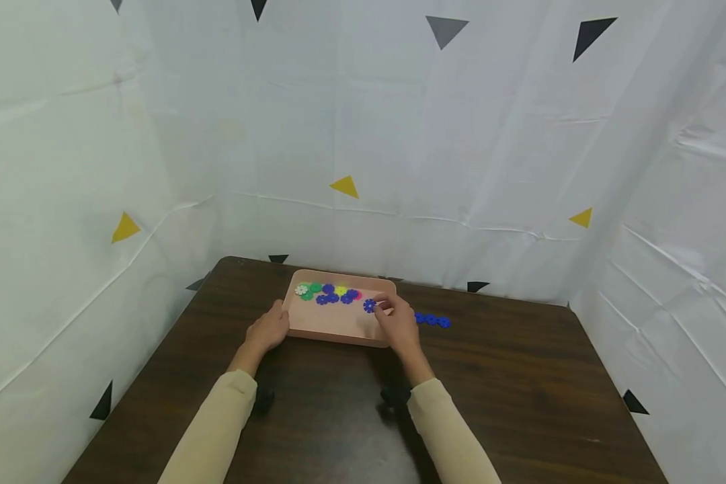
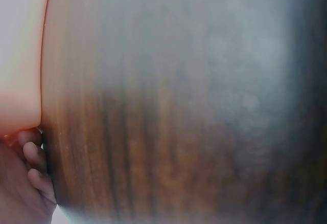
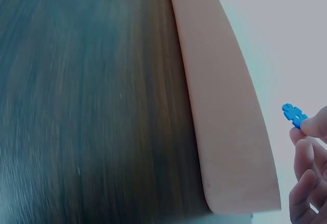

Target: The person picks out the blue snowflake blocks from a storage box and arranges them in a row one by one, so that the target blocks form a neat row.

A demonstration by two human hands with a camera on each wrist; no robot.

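A shallow pink tray (image 1: pixel 333 327) stands on the dark wooden table, and my left hand (image 1: pixel 269 328) grips its left edge near the front corner. In the left wrist view, the left fingers (image 2: pixel 34 155) lie curled at the tray's corner. Over the tray's right side, my right hand (image 1: pixel 400 328) pinches a blue snowflake disc (image 3: pixel 294 113) between thumb and fingertip. Toward the tray's back left lie several loose snowflake discs: blue (image 1: pixel 329 288), green (image 1: pixel 316 288), a white one (image 1: pixel 301 290), yellow (image 1: pixel 341 290) and pink, partly covered by blue ones.
A row of blue snowflake discs (image 1: pixel 432 320) lies on the table (image 1: pixel 520 376) just right of the tray, partly hidden behind my right hand. White sheets (image 1: pixel 399 121) with coloured triangles hang along the table's back and sides.
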